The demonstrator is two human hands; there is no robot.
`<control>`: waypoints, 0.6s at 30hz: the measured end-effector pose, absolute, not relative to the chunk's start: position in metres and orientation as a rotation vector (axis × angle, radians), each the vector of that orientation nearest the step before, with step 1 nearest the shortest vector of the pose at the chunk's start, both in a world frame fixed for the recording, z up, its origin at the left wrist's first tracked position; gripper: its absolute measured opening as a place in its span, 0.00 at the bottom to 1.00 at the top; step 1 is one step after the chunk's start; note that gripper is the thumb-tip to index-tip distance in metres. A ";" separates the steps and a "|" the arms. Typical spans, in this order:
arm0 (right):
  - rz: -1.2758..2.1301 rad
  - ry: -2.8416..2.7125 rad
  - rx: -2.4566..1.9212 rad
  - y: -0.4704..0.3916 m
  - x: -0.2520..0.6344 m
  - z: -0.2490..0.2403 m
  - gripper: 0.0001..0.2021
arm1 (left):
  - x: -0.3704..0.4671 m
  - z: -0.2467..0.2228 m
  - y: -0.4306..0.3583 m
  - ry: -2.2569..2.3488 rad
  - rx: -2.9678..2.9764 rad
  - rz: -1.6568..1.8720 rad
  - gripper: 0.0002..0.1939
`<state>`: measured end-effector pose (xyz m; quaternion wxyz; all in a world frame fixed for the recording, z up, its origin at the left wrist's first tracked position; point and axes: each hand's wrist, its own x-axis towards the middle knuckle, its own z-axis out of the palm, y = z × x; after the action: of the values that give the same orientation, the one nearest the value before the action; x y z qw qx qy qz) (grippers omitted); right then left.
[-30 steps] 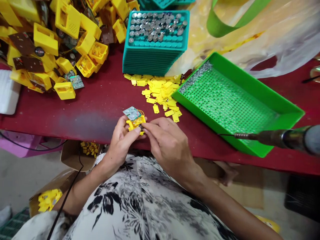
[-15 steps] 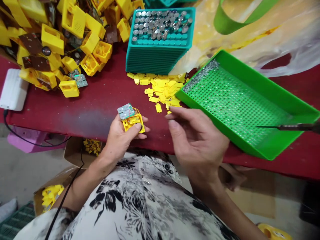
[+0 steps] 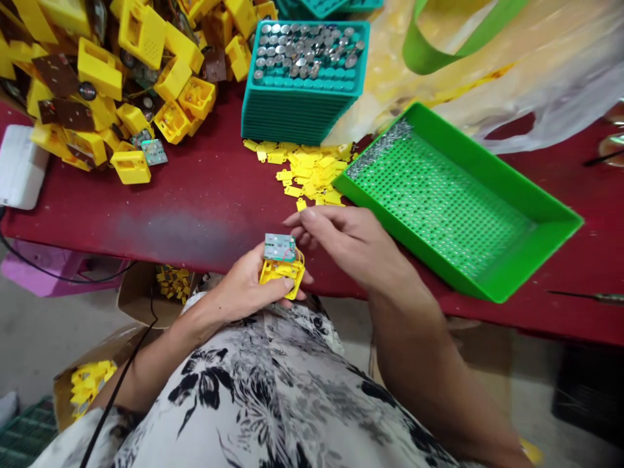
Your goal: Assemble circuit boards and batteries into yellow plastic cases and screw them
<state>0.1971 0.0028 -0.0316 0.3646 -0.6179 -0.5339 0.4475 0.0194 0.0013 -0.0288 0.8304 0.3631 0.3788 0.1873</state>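
Observation:
My left hand (image 3: pixel 248 279) is closed around a small yellow plastic housing (image 3: pixel 280 270), with its thumb pressed on the inner side. Thin wires join the housing to a circuit board (image 3: pixel 279 247), which sticks out beyond the housing's upper edge. My right hand (image 3: pixel 341 237) hovers just right of the board, fingers loosely bent and apart, and nothing shows in them. Beyond it lies a heap of flat yellow plastic pieces (image 3: pixel 309 169).
Yellow housings (image 3: pixel 131 168) pile up at the left. A stack of teal trays (image 3: pixel 297 117) carries round metal discs (image 3: pixel 305 49). On the right, a green tray (image 3: pixel 487 156) holds many small metal bits. A thin-shafted tool (image 3: pixel 604 298) shows at the right edge.
My left hand has brought the housing and board right and toward my body. My right hand has moved left, close to the board. The thin-shafted tool now appears lower and farther right.

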 end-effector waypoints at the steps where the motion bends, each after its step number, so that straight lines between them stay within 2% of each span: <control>1: 1.295 -1.419 -1.552 0.010 0.199 -0.031 0.30 | 0.019 -0.030 0.000 0.804 0.786 0.393 0.19; 4: 1.592 -1.536 -1.400 0.027 0.203 -0.026 0.32 | 0.018 -0.034 -0.004 0.834 0.868 0.428 0.16; 8: 1.711 -1.507 -1.264 0.035 0.199 -0.013 0.19 | 0.013 -0.038 -0.005 0.888 1.003 0.466 0.12; 12: 1.623 -1.566 -1.266 0.039 0.192 -0.005 0.12 | 0.009 -0.042 -0.003 0.967 1.185 0.495 0.12; 15: 1.455 -1.844 -1.273 0.041 0.189 -0.001 0.11 | 0.007 -0.043 -0.001 1.055 1.309 0.494 0.10; 18: 1.273 -2.109 -1.240 0.043 0.187 0.006 0.09 | 0.004 -0.042 0.001 1.033 1.400 0.439 0.13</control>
<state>0.1871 0.0428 0.0058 0.1907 -0.4414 -0.7507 0.4531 0.0037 0.0015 -0.0416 0.6239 0.6096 0.4501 0.1913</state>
